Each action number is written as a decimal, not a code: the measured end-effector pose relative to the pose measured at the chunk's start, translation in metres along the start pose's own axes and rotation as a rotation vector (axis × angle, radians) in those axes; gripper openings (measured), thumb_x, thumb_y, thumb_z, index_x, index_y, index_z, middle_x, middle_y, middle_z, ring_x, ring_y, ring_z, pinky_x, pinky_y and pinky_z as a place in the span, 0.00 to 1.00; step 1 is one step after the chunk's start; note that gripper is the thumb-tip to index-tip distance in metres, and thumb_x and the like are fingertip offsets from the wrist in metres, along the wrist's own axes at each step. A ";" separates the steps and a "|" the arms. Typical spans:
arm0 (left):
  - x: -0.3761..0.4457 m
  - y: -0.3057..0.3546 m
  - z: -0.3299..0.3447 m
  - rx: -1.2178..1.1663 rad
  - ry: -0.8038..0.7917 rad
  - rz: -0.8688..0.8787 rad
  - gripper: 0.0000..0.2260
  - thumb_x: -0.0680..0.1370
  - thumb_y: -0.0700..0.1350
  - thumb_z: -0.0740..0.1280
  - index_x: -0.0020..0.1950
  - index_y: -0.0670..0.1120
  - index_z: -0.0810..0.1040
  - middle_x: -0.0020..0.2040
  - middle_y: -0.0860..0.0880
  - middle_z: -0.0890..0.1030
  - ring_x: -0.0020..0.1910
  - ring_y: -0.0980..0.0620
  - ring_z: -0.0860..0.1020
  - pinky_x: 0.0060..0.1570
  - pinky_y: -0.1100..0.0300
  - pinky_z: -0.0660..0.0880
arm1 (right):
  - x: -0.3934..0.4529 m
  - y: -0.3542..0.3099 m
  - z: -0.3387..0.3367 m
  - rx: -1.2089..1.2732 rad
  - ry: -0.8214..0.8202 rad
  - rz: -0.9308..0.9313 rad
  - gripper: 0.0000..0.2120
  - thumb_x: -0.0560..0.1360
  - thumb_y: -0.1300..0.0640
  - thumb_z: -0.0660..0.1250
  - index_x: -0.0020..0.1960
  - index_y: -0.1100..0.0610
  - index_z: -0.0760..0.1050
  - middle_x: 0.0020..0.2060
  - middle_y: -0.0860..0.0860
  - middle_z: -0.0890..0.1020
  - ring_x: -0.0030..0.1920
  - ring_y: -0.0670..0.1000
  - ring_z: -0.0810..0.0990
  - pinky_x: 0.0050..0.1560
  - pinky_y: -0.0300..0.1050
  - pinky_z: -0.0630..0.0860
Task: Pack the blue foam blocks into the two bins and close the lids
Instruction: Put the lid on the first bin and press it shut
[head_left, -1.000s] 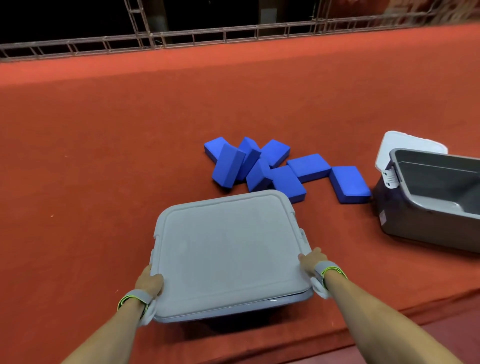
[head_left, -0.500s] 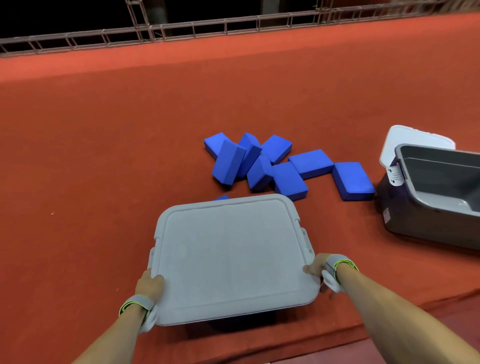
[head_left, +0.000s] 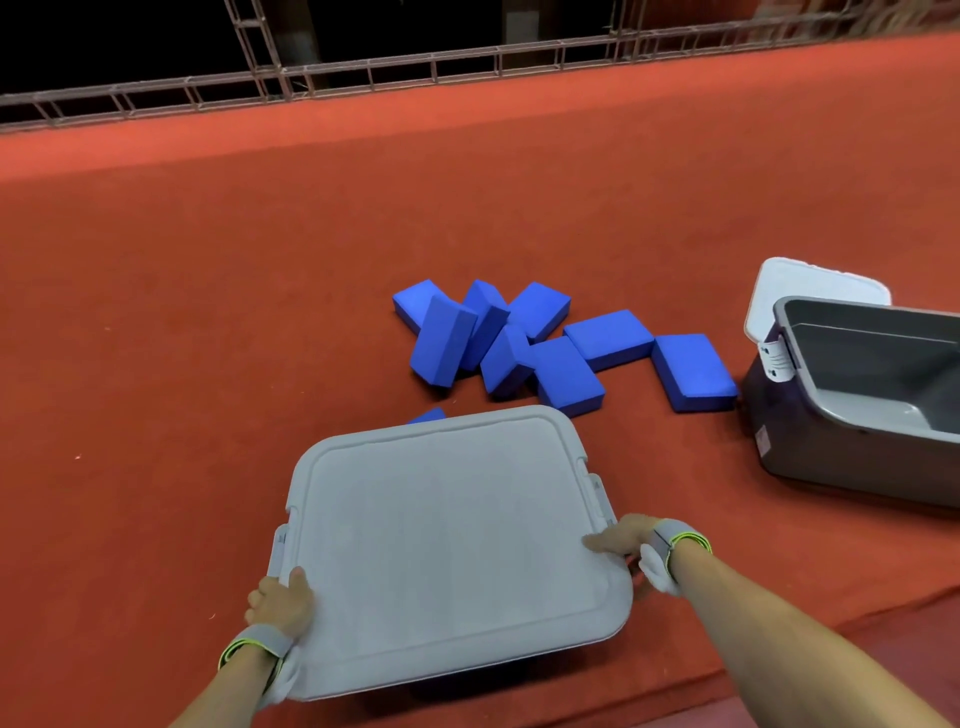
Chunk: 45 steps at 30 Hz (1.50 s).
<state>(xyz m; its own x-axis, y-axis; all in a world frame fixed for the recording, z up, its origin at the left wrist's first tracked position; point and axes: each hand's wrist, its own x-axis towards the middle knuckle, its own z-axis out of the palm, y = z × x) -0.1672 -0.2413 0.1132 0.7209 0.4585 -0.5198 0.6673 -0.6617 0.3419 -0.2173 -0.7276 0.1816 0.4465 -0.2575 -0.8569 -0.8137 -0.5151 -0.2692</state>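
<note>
Both hands are sliding nearer along the grey lid (head_left: 452, 545), uncovering one block's (head_left: 427, 416) corner. It is hiding the bin beneath. Left hand (head_left: 283, 603) and right hand (head_left: 621, 535) are gripping its side edges, thumbs on top. Blue blocks (head_left: 545, 343) are lying beyond, beside the open bin (head_left: 862, 395).

Both bare forearms reach in from the bottom of the frame, hands spread wide apart

The left hand (head_left: 280, 603) at lower left curls its fingers around a lid (head_left: 447, 545) edge, thumb on top. The right hand (head_left: 621, 535) at lower right grips the opposite edge, thumb lying flat on top. Each wrist wears a grey band with a yellow-green trim
</note>
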 end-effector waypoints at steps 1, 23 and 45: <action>0.002 -0.003 0.001 -0.006 0.006 -0.003 0.27 0.84 0.54 0.56 0.74 0.34 0.62 0.71 0.31 0.65 0.70 0.31 0.65 0.70 0.45 0.61 | 0.006 0.001 -0.001 0.143 0.039 -0.011 0.33 0.73 0.41 0.73 0.67 0.63 0.74 0.60 0.56 0.82 0.57 0.57 0.82 0.56 0.50 0.78; -0.087 0.069 0.074 0.519 -0.124 0.465 0.41 0.71 0.78 0.40 0.71 0.59 0.21 0.71 0.43 0.18 0.70 0.37 0.20 0.67 0.31 0.27 | 0.029 -0.004 0.027 0.316 0.451 -0.295 0.27 0.73 0.53 0.76 0.69 0.61 0.77 0.60 0.58 0.83 0.58 0.60 0.81 0.58 0.48 0.78; -0.046 0.036 0.009 0.558 0.079 0.622 0.39 0.73 0.72 0.28 0.81 0.60 0.47 0.82 0.48 0.44 0.80 0.43 0.43 0.77 0.41 0.46 | 0.016 -0.057 0.087 -0.288 0.764 -0.409 0.31 0.79 0.61 0.59 0.80 0.53 0.55 0.81 0.53 0.54 0.80 0.57 0.52 0.73 0.55 0.56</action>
<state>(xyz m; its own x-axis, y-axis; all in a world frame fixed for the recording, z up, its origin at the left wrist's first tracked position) -0.1776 -0.2918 0.1424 0.9517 -0.0610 -0.3009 -0.0322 -0.9945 0.0999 -0.1957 -0.6316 0.1450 0.8883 -0.4281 -0.1666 -0.4589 -0.8432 -0.2801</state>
